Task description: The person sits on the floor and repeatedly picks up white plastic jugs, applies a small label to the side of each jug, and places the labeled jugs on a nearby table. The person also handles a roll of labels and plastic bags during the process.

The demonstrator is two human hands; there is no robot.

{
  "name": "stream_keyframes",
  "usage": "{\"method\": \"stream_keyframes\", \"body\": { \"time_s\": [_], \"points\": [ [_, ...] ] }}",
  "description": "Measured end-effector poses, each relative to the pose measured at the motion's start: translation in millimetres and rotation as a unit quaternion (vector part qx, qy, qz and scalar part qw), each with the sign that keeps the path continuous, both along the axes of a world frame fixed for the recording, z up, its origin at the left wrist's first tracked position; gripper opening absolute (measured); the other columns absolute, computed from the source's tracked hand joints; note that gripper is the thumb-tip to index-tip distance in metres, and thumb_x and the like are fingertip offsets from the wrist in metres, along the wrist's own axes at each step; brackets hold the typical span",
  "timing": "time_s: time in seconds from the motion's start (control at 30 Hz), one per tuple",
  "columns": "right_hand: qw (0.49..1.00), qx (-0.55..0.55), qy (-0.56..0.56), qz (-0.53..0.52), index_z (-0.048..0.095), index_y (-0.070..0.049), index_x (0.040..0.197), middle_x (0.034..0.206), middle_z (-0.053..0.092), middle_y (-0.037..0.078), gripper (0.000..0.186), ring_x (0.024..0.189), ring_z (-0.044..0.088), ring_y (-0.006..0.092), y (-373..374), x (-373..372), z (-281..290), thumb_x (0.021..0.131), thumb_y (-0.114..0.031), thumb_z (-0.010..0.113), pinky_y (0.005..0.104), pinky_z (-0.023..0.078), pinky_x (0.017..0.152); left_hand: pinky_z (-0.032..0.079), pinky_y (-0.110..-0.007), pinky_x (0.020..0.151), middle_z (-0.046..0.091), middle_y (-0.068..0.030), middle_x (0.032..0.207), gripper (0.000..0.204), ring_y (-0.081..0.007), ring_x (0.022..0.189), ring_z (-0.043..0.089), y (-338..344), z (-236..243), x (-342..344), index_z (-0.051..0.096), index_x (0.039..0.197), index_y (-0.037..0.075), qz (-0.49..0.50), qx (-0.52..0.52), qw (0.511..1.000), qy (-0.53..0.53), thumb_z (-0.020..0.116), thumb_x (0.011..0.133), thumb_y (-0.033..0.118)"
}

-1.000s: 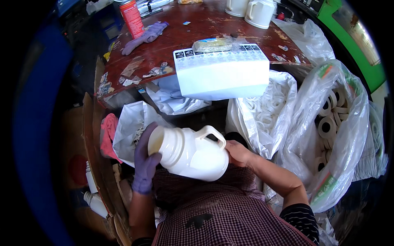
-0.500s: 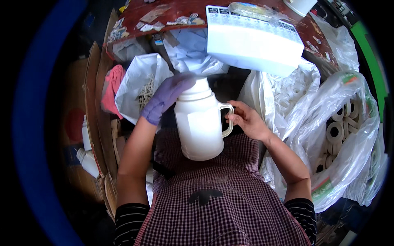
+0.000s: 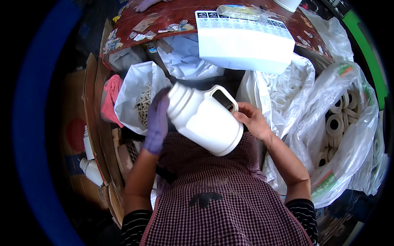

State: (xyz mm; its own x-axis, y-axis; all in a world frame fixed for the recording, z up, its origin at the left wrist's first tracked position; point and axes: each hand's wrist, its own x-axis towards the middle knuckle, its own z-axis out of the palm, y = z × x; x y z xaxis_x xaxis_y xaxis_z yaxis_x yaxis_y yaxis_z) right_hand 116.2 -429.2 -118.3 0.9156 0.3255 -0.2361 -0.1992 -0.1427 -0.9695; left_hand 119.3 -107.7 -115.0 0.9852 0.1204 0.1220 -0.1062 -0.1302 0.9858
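Tilted in front of my apron is a white plastic jug [image 3: 211, 123] with a loop handle, its ringed neck pointing up and to the left and its base to the lower right. My right hand [image 3: 255, 121], bare, pinches the lower end of the handle between thumb and fingers. Beside the jug's mouth is my left hand [image 3: 156, 125] in a purple glove. Motion blurs its fingers, and whether they grip the rim does not show. The inside of the mouth is hidden.
A red worn table [image 3: 176, 16] carries a white printed sheet [image 3: 246, 49] hanging over its edge. Below stand a white sack [image 3: 141, 78] of small pale parts, a bag of white rings [image 3: 283, 92] and a clear bag of pale rolls [image 3: 334, 125]. Cardboard [image 3: 92, 123] walls the left.
The jug has gone from upright to tilted, its neck swinging left and its base right. My left hand has moved left and down with the neck; my right hand stays on the handle.
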Motion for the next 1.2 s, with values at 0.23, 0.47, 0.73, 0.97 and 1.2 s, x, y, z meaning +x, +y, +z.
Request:
{"method": "stream_keyframes", "body": {
  "time_s": [0.23,0.47,0.73,0.97,1.2],
  "points": [
    [0.969,0.138,0.192,-0.064,0.046,0.001,0.141,0.126,0.061,0.014,0.061,0.115,0.058,0.019,15,-38,-8,0.105,-0.047,0.039,0.031,0.045,0.099,0.042,-0.039,0.103,0.057,-0.0151,0.128,0.051,-0.0254,0.119,0.055,-14,-48,-111,0.052,0.132,-0.004,0.128,0.06,0.99,-0.002,0.053,0.098,0.034],
    [0.986,-0.094,-0.133,-0.042,0.065,0.0,0.121,0.103,0.068,0.015,0.048,0.092,0.063,0.0169,28,-5,16,0.107,-0.037,0.039,0.0306,0.049,0.084,0.052,-0.043,0.09,0.063,-0.0175,0.117,0.065,-0.0312,0.105,0.064,-20,-32,-144,0.058,0.119,0.0,-0.192,0.259,0.933,0.156,0.077,0.078,0.048],
    [0.951,-0.196,-0.226,0.078,0.072,0.001,0.08,0.075,0.067,0.02,0.047,0.069,0.066,0.0323,64,55,8,0.095,-0.043,0.062,0.0389,0.053,0.067,0.054,-0.043,0.074,0.069,-0.0158,0.092,0.044,-0.0314,0.081,0.068,-11,16,-100,0.072,0.099,0.006,-0.393,0.426,0.81,0.088,0.071,0.081,0.046],
    [0.934,-0.177,-0.252,0.179,0.069,-0.001,0.072,0.074,0.066,0.02,0.051,0.067,0.063,0.0383,72,52,-9,0.094,-0.046,0.061,0.0436,0.05,0.062,0.054,-0.039,0.084,0.069,-0.0173,0.106,0.037,-0.0318,0.094,0.068,-41,-4,-108,0.067,0.113,0.003,-0.31,0.242,0.907,0.151,0.069,0.087,0.03],
    [0.912,-0.273,-0.295,0.083,0.069,0.0,0.088,0.087,0.067,0.021,0.044,0.085,0.064,0.04,73,33,-22,0.102,-0.037,0.05,0.0455,0.052,0.075,0.053,-0.04,0.086,0.069,-0.0195,0.106,0.038,-0.0319,0.098,0.068,-42,-17,-101,0.063,0.115,0.0,-0.341,0.176,0.899,0.211,0.066,0.089,0.028]
  ]
}}
